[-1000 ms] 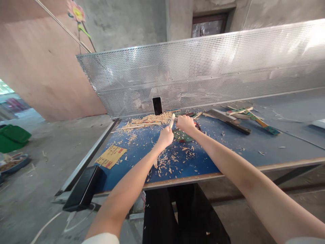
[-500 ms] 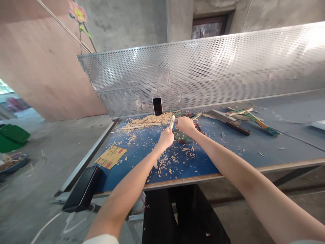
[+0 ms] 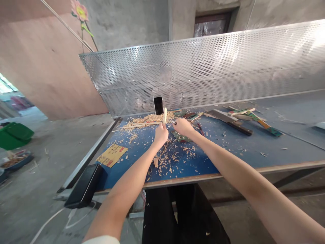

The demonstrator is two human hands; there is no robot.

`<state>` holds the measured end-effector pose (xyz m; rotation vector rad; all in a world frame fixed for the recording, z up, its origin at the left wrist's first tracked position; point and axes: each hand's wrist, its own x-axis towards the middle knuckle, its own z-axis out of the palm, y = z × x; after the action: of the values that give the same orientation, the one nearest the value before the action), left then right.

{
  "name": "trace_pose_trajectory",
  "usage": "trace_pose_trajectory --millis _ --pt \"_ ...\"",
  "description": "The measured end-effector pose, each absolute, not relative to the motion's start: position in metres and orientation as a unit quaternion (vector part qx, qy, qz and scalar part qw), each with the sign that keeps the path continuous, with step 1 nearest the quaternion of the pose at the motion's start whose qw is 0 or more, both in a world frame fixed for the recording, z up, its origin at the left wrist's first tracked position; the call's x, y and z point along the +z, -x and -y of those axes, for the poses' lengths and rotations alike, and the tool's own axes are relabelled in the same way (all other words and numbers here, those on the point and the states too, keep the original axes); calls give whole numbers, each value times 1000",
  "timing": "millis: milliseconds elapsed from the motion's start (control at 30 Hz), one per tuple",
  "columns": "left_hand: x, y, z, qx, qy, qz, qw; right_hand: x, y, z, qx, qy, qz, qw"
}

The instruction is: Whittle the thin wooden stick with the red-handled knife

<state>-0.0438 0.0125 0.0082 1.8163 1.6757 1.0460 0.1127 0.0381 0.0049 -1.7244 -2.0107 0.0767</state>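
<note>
My left hand [image 3: 161, 134] is closed around the lower part of a pale wooden stick [image 3: 165, 116], which points upward above the blue table [image 3: 137, 149]. Close by on the right, my right hand [image 3: 183, 127] is wrapped round a small carving knife [image 3: 174, 122]; only its short metal tip shows past the fingers, and the handle is hidden. A small gap lies between the blade tip and the stick. Wood shavings [image 3: 169, 159] are scattered beneath both hands, and a green patterned piece [image 3: 180, 137] lies under my right hand.
Behind the shavings a phone [image 3: 158, 105] leans near a perforated metal screen [image 3: 198, 71]. Sandpaper [image 3: 112, 155] lies at left, with a black box [image 3: 83, 185] at the table's corner. On the right are a handsaw [image 3: 230, 121] and several wooden strips [image 3: 261, 122].
My left hand and the stick have moved slightly left, and the stick now stands more upright. The knife tip has come apart from the stick, while my right hand has shifted a little left.
</note>
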Motion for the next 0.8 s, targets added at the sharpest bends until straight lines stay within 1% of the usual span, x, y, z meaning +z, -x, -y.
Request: trace_pose_trajectory --millis 67,167,233,333,433,600,800 --pt "9 45 -10 375 -676 -594 222 5 -120 -39 30 618 718 319" --pt "7 42 -6 373 -704 -570 202 2 -126 -44 77 569 699 427" --pt "5 41 -5 373 -718 -554 198 -1 -125 -47 129 535 686 475" --pt "2 41 -5 366 -735 -528 215 -2 -120 -50 192 496 666 522" --pt "0 43 -7 367 -739 -513 236 0 -119 -49 227 480 657 536" --pt "-2 43 -10 386 -731 -511 236 3 -121 -47 282 496 645 508" --pt "-3 46 -13 365 -745 -511 224 4 -122 -45 331 508 628 488"
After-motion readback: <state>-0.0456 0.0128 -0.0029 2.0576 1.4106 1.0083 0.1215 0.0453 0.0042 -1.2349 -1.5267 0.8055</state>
